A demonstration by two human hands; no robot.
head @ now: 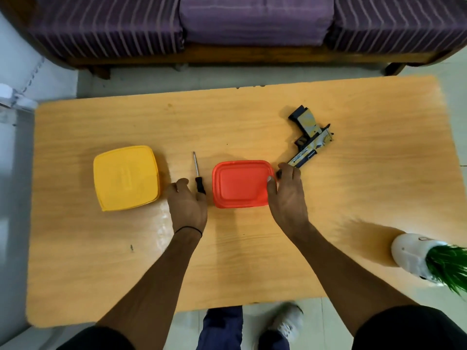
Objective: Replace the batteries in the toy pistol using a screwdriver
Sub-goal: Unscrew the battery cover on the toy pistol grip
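A blue and yellow toy pistol (309,137) lies on the wooden table (227,261) at the right, muzzle toward me. My right hand (288,195) curls its fingers over the muzzle end, and its thumb touches the right edge of a red lidded box (240,184). A screwdriver (198,175) with a black handle and thin metal shaft lies left of the red box. My left hand (187,205) is at the handle's near end, fingers curled down beside it. Whether they grip the handle is hidden.
A yellow lidded box (126,178) sits at the left of the table. A white pot with a green plant (424,261) stands at the right front edge. A purple striped sofa (252,26) runs behind the table. My legs and a shoe (285,322) show below the front edge.
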